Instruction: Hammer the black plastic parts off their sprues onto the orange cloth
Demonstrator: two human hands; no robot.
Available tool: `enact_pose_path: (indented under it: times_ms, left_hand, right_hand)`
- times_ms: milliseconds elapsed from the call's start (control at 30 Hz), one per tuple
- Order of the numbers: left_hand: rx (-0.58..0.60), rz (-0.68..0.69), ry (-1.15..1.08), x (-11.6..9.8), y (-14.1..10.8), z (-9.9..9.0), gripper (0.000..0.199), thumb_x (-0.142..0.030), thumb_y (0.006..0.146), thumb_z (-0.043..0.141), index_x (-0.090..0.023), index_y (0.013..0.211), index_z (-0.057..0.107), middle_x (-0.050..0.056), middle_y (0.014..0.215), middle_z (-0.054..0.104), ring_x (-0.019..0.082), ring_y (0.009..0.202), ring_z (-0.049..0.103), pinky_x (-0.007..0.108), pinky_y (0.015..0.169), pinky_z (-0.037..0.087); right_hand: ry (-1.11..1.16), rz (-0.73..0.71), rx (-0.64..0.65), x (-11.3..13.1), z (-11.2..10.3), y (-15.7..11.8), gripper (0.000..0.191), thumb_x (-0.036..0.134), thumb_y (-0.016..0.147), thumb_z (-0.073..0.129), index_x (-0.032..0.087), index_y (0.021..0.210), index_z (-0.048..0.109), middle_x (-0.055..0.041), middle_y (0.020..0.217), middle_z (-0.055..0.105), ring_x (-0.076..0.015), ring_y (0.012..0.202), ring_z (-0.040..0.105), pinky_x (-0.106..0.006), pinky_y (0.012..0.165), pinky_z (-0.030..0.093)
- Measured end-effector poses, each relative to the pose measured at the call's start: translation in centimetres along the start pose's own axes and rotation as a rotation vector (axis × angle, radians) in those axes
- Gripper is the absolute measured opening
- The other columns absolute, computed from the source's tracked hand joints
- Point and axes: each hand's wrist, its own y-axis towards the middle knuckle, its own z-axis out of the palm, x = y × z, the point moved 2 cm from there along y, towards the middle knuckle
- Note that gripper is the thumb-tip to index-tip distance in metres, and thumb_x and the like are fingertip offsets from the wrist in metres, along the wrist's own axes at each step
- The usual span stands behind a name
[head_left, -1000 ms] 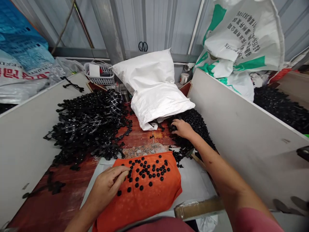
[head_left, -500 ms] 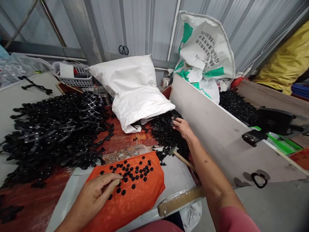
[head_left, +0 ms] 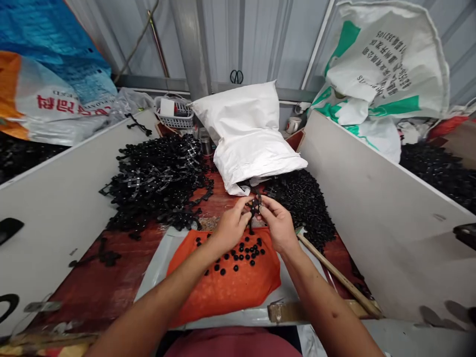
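Observation:
My left hand (head_left: 232, 225) and my right hand (head_left: 277, 220) meet above the far edge of an orange cloth bundle (head_left: 219, 295). Between their fingertips is a small black plastic piece (head_left: 255, 204) with a narrow end hanging down; both hands are closed on it, and the fingers hide part of its shape. Several round black caps (head_left: 235, 268) lie scattered over the orange cloth below. Just beyond my right hand spreads a heap of small black parts (head_left: 308, 203), partly under the mouth of a white sack (head_left: 253, 129).
Left stands a pile of linked black strips (head_left: 156, 178). A long wooden-handled tool (head_left: 338, 275) lies at right. Board partitions (head_left: 383, 198) wall both sides. A grey basket (head_left: 174, 120) and a mug (head_left: 293, 125) sit at the back.
My right hand has come from the black heap to meet my left, which has lifted off the caps. Both now grip the black piece. The view has swung left.

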Motion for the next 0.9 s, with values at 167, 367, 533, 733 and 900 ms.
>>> enact_pose_path:
  times_ms: [167,367,533,733,900]
  left_hand:
    - [0.187,-0.144,-0.529,1.5,5.0,2.5,0.055,-0.021,0.079,0.067,-0.019,0.134,0.056,-0.005,0.073,0.058,0.01,0.062,0.055,0.022,0.063,0.045]
    - [0.117,-0.281,-0.611,3.2,7.3,3.2,0.045,-0.024,0.077,0.068,-0.017,0.12,0.061,-0.002,0.077,0.062,0.011,0.065,0.059,0.021,0.059,0.044]
    - [0.148,-0.229,-0.218,5.1,6.3,-0.8,0.032,-0.028,0.082,0.062,-0.017,0.111,0.069,-0.003,0.068,0.059,0.012,0.059,0.055,0.021,0.056,0.039]
    - [0.216,-0.131,0.123,4.2,2.5,-3.7,0.035,-0.039,0.088,0.056,-0.018,0.11,0.074,0.0,0.077,0.066,0.014,0.065,0.054,0.023,0.061,0.038]
    - [0.279,-0.132,0.141,3.4,-1.5,-3.3,0.033,-0.04,0.094,0.052,-0.021,0.109,0.074,0.0,0.081,0.07,0.014,0.066,0.055,0.024,0.061,0.039]
  right_hand:
    - [-0.076,0.015,-0.119,-0.8,-2.8,2.4,0.049,0.05,0.068,0.083,0.02,0.107,0.079,-0.0051,0.089,0.078,-0.0181,0.069,0.068,-0.033,0.065,0.06]
    - [-0.333,-0.063,-0.37,-0.4,-8.8,5.7,0.051,0.049,0.089,0.059,0.018,0.128,0.069,-0.01,0.11,0.075,-0.0203,0.084,0.07,-0.042,0.081,0.06]
    - [-0.628,-0.101,-0.368,0.6,-13.1,3.5,0.035,0.027,0.083,0.071,0.021,0.116,0.076,-0.0128,0.126,0.07,-0.0322,0.124,0.055,-0.051,0.11,0.04]
    - [-0.974,-0.266,0.513,-1.9,-8.2,-2.9,0.031,0.014,0.088,0.067,0.027,0.115,0.077,-0.0066,0.105,0.076,-0.025,0.1,0.064,-0.042,0.097,0.048]
    - [-0.787,-0.147,0.448,-4.4,-6.6,-3.2,0.033,0.003,0.079,0.063,0.025,0.096,0.081,-0.0059,0.096,0.076,-0.0234,0.093,0.067,-0.039,0.09,0.051]
